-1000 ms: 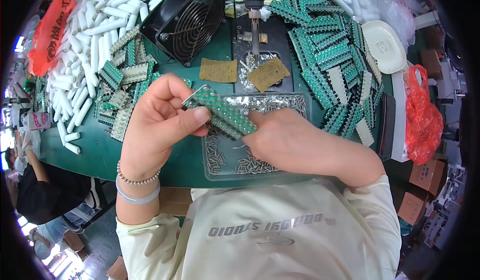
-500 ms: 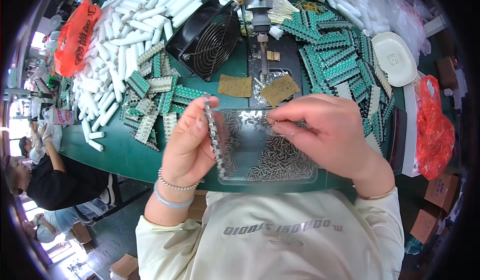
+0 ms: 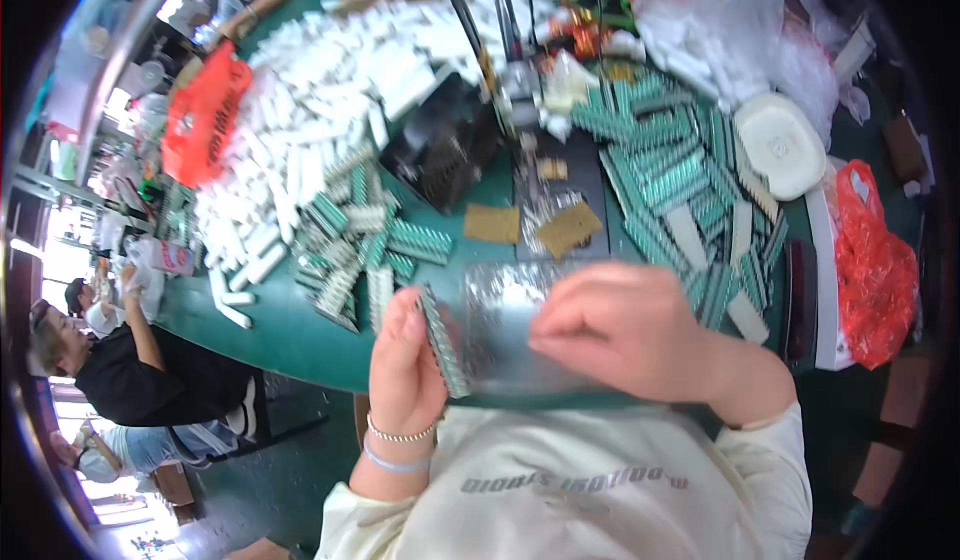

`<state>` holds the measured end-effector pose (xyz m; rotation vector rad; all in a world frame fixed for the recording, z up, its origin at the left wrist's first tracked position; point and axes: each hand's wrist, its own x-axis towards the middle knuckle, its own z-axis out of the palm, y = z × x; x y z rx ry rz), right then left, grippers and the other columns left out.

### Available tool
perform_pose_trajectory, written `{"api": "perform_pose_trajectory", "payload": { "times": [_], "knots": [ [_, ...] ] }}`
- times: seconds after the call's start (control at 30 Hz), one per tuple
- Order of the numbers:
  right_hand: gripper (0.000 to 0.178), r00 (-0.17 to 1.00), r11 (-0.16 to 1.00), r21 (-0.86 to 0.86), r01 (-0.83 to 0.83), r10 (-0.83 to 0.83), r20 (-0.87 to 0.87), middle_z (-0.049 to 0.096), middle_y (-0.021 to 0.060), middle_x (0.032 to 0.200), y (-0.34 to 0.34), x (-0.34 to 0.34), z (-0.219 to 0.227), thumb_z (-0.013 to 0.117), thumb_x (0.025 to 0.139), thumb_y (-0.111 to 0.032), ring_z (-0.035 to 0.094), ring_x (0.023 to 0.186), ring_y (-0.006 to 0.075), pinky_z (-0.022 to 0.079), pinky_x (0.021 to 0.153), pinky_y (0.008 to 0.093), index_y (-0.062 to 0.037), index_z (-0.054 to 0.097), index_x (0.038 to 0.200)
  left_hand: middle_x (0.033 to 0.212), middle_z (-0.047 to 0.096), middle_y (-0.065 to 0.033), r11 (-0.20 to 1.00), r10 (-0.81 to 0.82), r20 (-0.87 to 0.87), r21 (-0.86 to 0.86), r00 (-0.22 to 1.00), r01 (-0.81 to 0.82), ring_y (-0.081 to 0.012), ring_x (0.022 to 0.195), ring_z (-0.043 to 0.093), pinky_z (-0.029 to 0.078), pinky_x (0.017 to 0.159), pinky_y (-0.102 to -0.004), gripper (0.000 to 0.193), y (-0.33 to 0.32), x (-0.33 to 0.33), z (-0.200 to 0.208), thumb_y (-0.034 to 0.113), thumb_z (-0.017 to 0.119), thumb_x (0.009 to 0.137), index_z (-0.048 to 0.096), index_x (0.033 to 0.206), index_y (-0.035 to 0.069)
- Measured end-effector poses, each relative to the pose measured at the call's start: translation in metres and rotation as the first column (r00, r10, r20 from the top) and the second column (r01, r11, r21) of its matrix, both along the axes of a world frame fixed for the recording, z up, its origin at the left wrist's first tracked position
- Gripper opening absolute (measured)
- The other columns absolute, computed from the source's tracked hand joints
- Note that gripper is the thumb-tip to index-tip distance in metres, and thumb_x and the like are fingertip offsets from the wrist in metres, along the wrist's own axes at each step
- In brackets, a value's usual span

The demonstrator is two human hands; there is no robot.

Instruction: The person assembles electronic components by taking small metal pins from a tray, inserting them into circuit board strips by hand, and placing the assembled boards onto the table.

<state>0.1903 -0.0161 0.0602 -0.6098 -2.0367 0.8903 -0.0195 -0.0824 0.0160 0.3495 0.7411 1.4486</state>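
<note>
My left hand [image 3: 403, 365] grips a narrow strip [image 3: 442, 348] with a row of small, even parts along it, tilted at the left end of a clear plastic tray [image 3: 487, 278]. Over the tray's right part is my right hand [image 3: 615, 330], smeared by motion, its thumb and fingertips pinched together. Whatever those fingertips hold is too small and blurred to make out. The small metal screws lying in the tray are mostly hidden by my right hand and by blur.
Green and white strips lie in piles at left [image 3: 380, 250] and right [image 3: 690, 180]. White tubes [image 3: 290, 120] heap behind a black fan [image 3: 443, 145]. Two brown pads [image 3: 568, 228] lie beyond the tray. A white dish [image 3: 780, 145] and red bag [image 3: 872, 260] stand right; co-workers [image 3: 130, 340] sit left.
The whole view has shifted, so the table appears lower and more blurred. The strip in my left hand now shows more of its face. My right fingertips remain pinched over the tray.
</note>
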Motion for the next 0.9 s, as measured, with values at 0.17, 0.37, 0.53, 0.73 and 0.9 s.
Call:
{"api": "perform_pose_trajectory", "payload": {
  "times": [0.17,0.37,0.53,0.73,0.9],
  "knots": [
    [0.009,0.988,0.998,0.061,-0.012,0.003,0.155,0.062,0.0088,0.073,-0.014,0.011,0.014,0.069,0.067,-0.005,0.060,0.064,0.0227,0.049,0.057,0.0300,-0.0034,0.063,0.074,0.084,0.056,-0.0041,0.986,0.162,-0.349,0.027,0.923,-0.163,-0.0085,0.062,0.049,0.044,0.055,-0.0162,0.015,-0.014,-0.012,-0.012,0.013,0.048,0.090,0.047,0.103,0.006],
    [0.007,0.992,0.998,0.038,0.049,-0.053,0.119,0.061,0.0062,0.073,-0.023,0.047,-0.018,0.065,0.071,-0.008,0.060,0.066,0.0226,0.049,0.057,0.0300,-0.0056,0.062,0.077,0.081,0.054,0.0005,0.901,0.426,-0.480,0.150,0.767,-0.407,-0.0017,0.061,0.047,0.038,0.052,-0.0138,0.016,-0.025,0.005,-0.033,0.009,0.049,0.089,0.050,0.104,0.002],
    [0.007,0.976,0.977,0.086,0.195,-0.202,0.078,0.063,0.0066,0.075,-0.019,0.067,-0.042,0.067,0.070,-0.010,0.061,0.067,0.0218,0.049,0.058,0.0300,-0.0063,0.064,0.075,0.079,0.053,0.0015,0.846,0.518,-0.538,0.209,0.665,-0.490,-0.0007,0.062,0.044,0.033,0.050,-0.0134,0.013,-0.031,-0.006,-0.044,0.011,0.050,0.090,0.050,0.100,0.003],
    [0.008,0.935,0.926,0.137,0.353,-0.353,-0.022,0.061,0.0062,0.073,-0.009,0.081,-0.066,0.066,0.072,-0.012,0.060,0.064,0.0221,0.049,0.055,0.0306,-0.0071,0.062,0.077,0.080,0.053,0.0024,0.842,0.525,-0.643,0.294,0.558,-0.453,-0.0012,0.062,0.045,0.033,0.050,-0.0142,0.012,-0.026,-0.011,-0.059,0.012,0.051,0.089,0.048,0.098,0.005],
    [0.007,0.941,0.931,0.146,0.335,-0.338,-0.006,0.059,0.0056,0.071,-0.018,0.086,-0.062,0.065,0.072,-0.012,0.059,0.062,0.0221,0.048,0.054,0.0308,-0.0070,0.060,0.075,0.081,0.053,0.0023,0.843,0.512,-0.669,0.271,0.539,-0.466,-0.0019,0.062,0.046,0.035,0.051,-0.0140,0.014,-0.022,-0.011,-0.057,0.014,0.052,0.088,0.048,0.098,0.005]
  ]
}}
